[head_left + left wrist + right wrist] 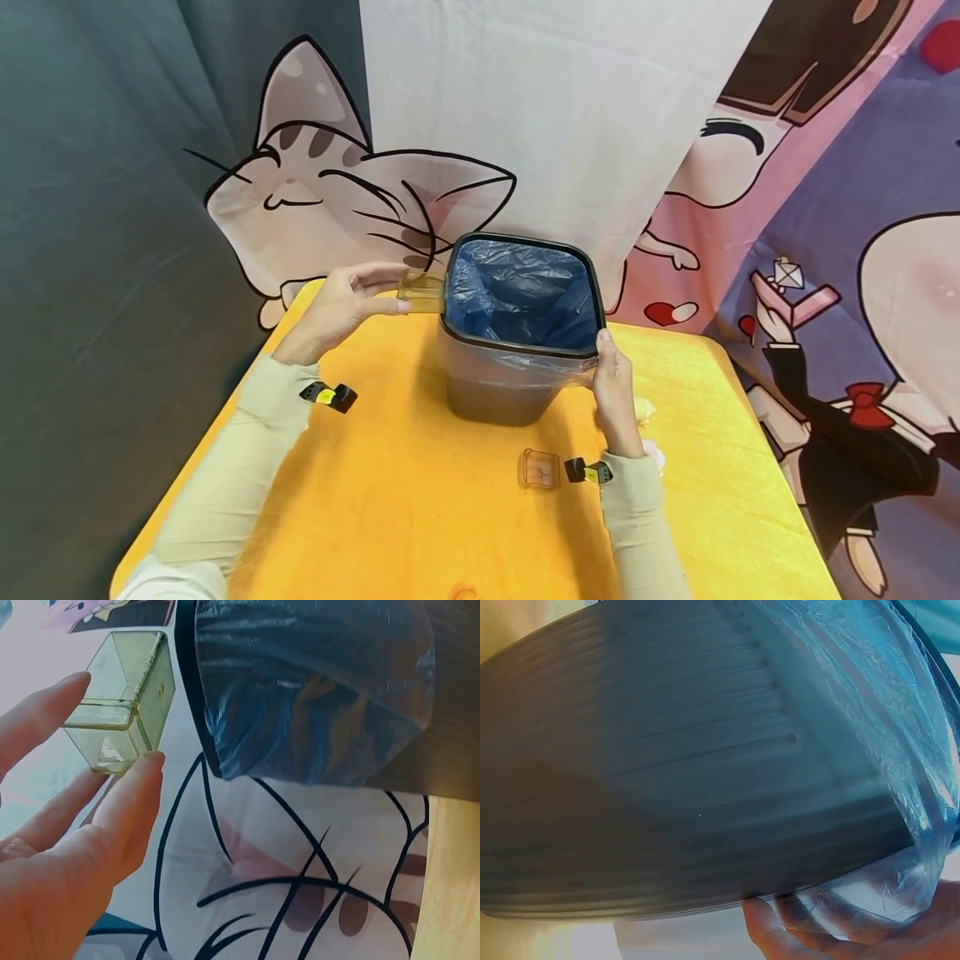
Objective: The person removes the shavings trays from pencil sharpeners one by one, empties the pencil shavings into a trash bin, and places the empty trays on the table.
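Note:
A grey waste bin (pixel 495 402) with a black rim stands on the table, lined with a blue plastic bag (pixel 517 287) folded over its rim. Beside the bin's upper left edge, my left hand (pixel 337 304) pinches a small clear yellow plastic box (pixel 422 293) between thumb and fingers. In the left wrist view, the box (pixel 124 705) is held at the fingertips, apart from the bin. My right hand (pixel 615 385) grips the bin's right front corner, thumb at the rim. Fingers (pixel 769 930) press the bin's side in the right wrist view, partly behind the bag's loose edge.
A small clear orange-tinted plastic box (pixel 540 470) lies on the yellow tablecloth (pixel 390 500) in front of the bin. Past my right wrist, a pale yellow item (pixel 642 409) and a whitish item (pixel 655 456) are partly hidden. A cartoon-printed curtain (pixel 562 108) hangs behind the table.

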